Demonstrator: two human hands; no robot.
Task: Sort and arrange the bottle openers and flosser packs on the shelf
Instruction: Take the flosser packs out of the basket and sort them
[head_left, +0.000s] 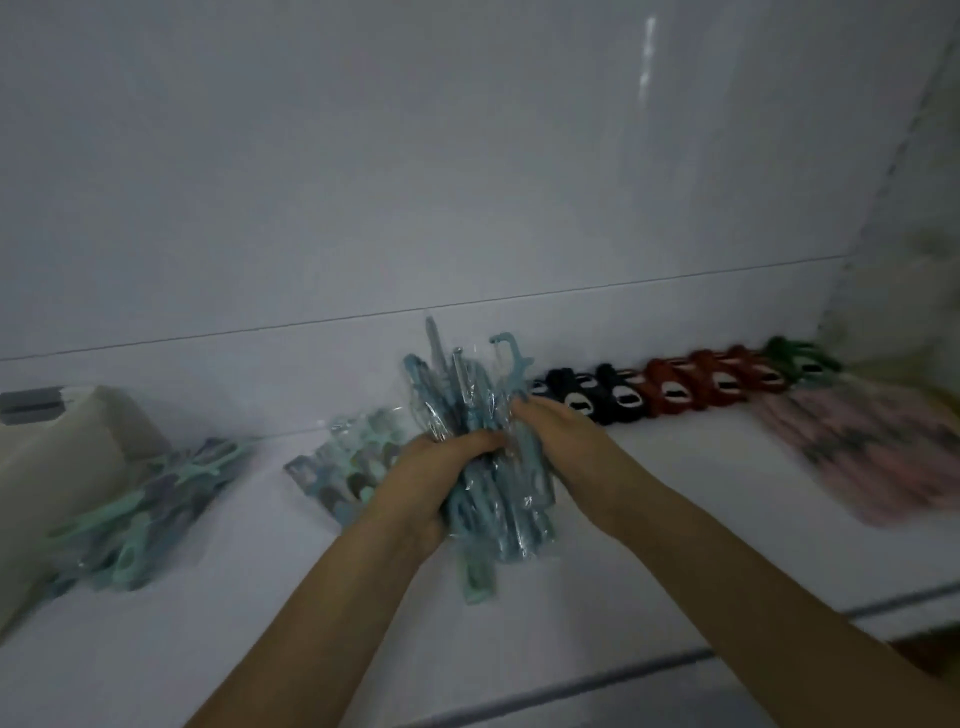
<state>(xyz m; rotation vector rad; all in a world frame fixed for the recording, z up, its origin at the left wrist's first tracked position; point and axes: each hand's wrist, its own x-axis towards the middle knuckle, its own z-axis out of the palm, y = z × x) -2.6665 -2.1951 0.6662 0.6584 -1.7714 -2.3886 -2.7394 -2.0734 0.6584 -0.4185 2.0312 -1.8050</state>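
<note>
A bundle of blue flosser packs (470, 410) in clear wrap stands upright over the middle of the white shelf (675, 483). My left hand (423, 480) grips it from the left and my right hand (558, 441) from the right. A flat pile of teal flosser packs (345, 467) lies just left of my hands. Mint-green flosser packs (150, 512) lie further left. Along the back wall runs a row of bottle openers: dark blue (592, 397), red (701, 384) and green (795, 358). Pink flosser packs (878, 452) lie blurred at the right.
A pale box (57, 457) stands at the shelf's left end, against the mint-green packs. The white back wall (467, 182) rises behind everything. The shelf's front edge (597, 680) runs across the lower right.
</note>
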